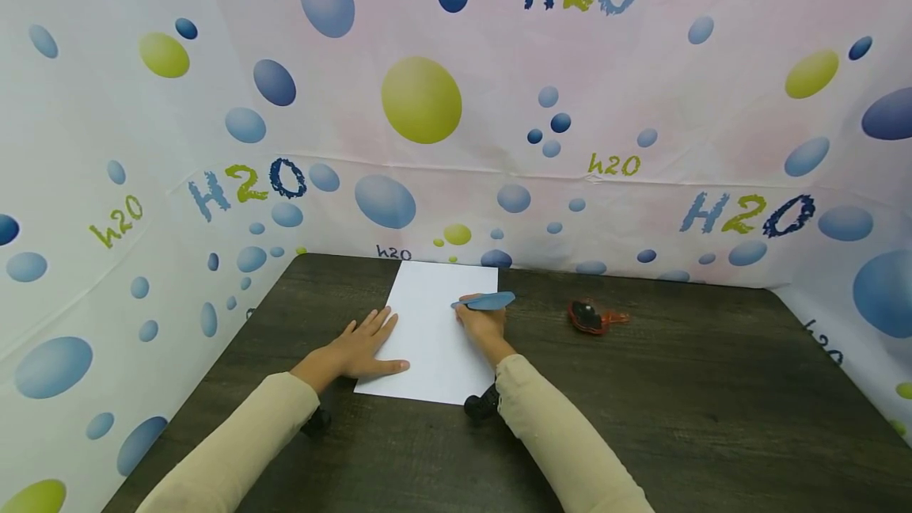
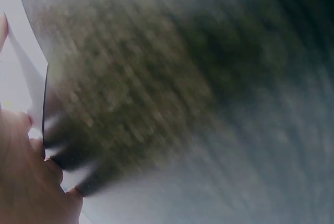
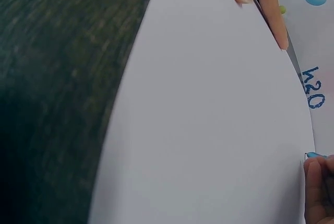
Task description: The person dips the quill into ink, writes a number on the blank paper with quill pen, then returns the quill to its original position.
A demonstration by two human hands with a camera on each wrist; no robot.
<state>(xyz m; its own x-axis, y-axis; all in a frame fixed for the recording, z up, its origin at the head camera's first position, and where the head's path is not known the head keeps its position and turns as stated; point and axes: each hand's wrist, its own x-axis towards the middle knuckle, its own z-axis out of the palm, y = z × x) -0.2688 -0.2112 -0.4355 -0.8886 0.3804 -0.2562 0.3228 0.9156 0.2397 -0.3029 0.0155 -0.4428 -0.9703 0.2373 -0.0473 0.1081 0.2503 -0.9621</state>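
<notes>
A white sheet of paper [image 1: 435, 347] lies on the dark wooden table. My left hand [image 1: 359, 347] rests on its left edge with the fingers spread and the thumb pointing across the sheet. My right hand [image 1: 486, 329] pinches a blue feather-shaped pen [image 1: 493, 302] over the sheet's upper right part. In the right wrist view, the pen's pointed tip [image 3: 309, 154] shows just past the fingers at the paper's far edge, and the sheet's visible face looks blank. The left wrist view catches only part of the left hand [image 2: 36, 182] at the paper's border.
To the right of the sheet lies a small orange-red object with a black oval part [image 1: 594, 317]. The dark wood table [image 1: 698, 386] reaches back to a white backdrop [image 1: 492, 141] printed with coloured dots and H2O lettering. A black wrist mount [image 1: 481, 404] overlaps the sheet's lower right corner.
</notes>
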